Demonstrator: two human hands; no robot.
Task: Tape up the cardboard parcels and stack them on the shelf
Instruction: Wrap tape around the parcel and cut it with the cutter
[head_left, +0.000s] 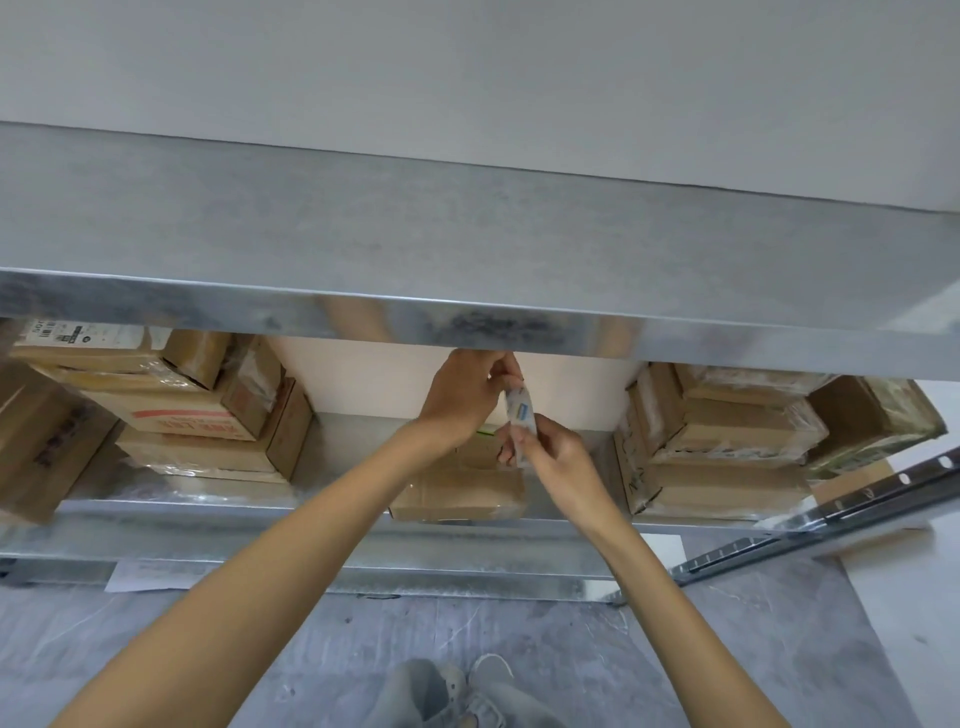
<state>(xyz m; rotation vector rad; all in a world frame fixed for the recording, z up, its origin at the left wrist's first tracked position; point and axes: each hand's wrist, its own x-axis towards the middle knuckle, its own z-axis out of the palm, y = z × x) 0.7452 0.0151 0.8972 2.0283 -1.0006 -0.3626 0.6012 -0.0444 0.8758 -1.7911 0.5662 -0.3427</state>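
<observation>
Below left hand and right hand: parcel on shelf, long axis left-right.
Left hand: pinches white-blue strip, top end.
Right hand: pinches strip's bottom end; nearer parcel.

A pale grey wall stands behind the galvanised metal shelf; a white panel backs its lower level; a slotted steel upright runs at the right. The floor is mottled grey concrete, evenly lit.
</observation>
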